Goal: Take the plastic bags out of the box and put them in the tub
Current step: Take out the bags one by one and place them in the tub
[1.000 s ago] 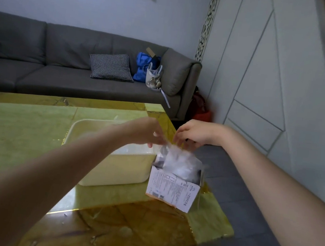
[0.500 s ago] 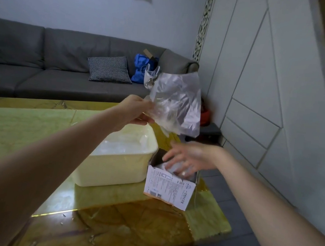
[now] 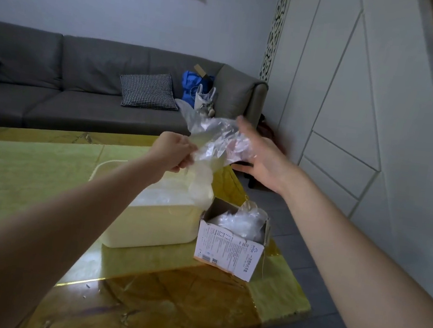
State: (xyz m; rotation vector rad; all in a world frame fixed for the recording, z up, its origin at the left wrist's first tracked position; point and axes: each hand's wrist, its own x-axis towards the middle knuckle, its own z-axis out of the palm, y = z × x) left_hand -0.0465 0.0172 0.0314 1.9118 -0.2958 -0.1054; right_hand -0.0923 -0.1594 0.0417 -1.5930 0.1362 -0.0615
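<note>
Left hand (image 3: pixel 177 153) pinches clear crinkled plastic bag (image 3: pixel 214 141) directly above cream plastic tub (image 3: pixel 152 227); right hand (image 3: pixel 261 156) open-fingered against it.

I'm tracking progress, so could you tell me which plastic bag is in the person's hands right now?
The spread-out clear bag held above the tub, pinched by the left hand; the other bags sit crumpled in the box.
</note>
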